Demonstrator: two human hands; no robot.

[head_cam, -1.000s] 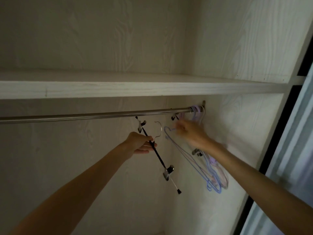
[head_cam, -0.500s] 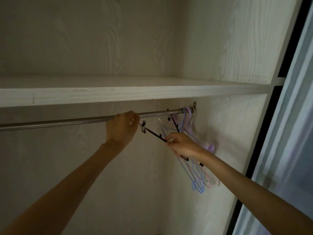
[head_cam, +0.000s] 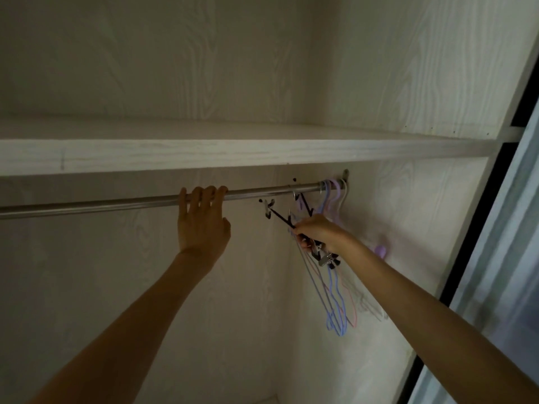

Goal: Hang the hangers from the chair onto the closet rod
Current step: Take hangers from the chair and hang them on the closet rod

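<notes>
Pinched in the right hand (head_cam: pixel 318 233) is a black clip hanger (head_cam: pixel 281 220), fingers curled round its bar just beside the bundle of pastel hangers (head_cam: pixel 335 304) that hangs at the right end of the closet rod (head_cam: pixel 116 203). The left hand (head_cam: pixel 202 221) has its fingers hooked over that rod, well apart from the bundle, holding nothing else. Whether the clip hanger's hook is seated on the rod I cannot tell; it is dim and crowded up there. Here's the danger: let go too soon and an unseated hook drops to the floor. Its clips could also snag the thin pastel wires, so any tug might drag a neighbour off. The shelf (head_cam: pixel 233 154) sits close above, leaving little room to lift a hook over.
</notes>
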